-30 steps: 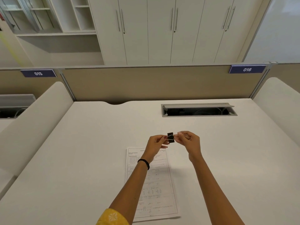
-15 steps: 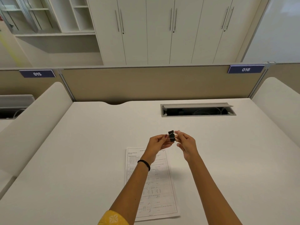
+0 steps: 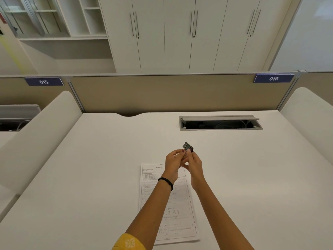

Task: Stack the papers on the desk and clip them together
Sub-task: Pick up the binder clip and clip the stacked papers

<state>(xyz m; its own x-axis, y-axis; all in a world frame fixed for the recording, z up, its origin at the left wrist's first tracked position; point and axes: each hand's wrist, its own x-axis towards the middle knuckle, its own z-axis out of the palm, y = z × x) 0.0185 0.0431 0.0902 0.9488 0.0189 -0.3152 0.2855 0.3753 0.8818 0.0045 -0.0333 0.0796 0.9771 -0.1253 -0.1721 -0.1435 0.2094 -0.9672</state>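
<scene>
I hold a black binder clip (image 3: 187,147) in a two-hand grip, raised above the table (image 3: 90,168). The fingertips of my left hand (image 3: 173,164) and my right hand (image 3: 193,164) meet at the clip's near end, where its wire handles lie; the handles themselves are too small and blurred to resolve. The clip's black body projects beyond my fingertips toward the far side and sits tilted. Both hands are closed on the clip, and they touch each other at the fingertips.

My left wrist carries a black band (image 3: 166,183). A yellow patterned sleeve (image 3: 128,243) covers my left upper arm at the near edge of the view. My right forearm is bare.

The papers (image 3: 177,213) lie flat on the table directly below my hands and forearms, near me, long side running near to far. The top sheet is printed text. My left forearm crosses over the left part of the stack, and my hands hide part of its far edge. The stack's edges look aligned. The clip is not on the papers.

Farther away and to the right, an open cable tray (image 3: 220,123) is set into the table. A tan partition (image 3: 162,94) closes the far side, bearing the labels 015 (image 3: 43,81) at left and 016 (image 3: 273,78) at right.
</scene>
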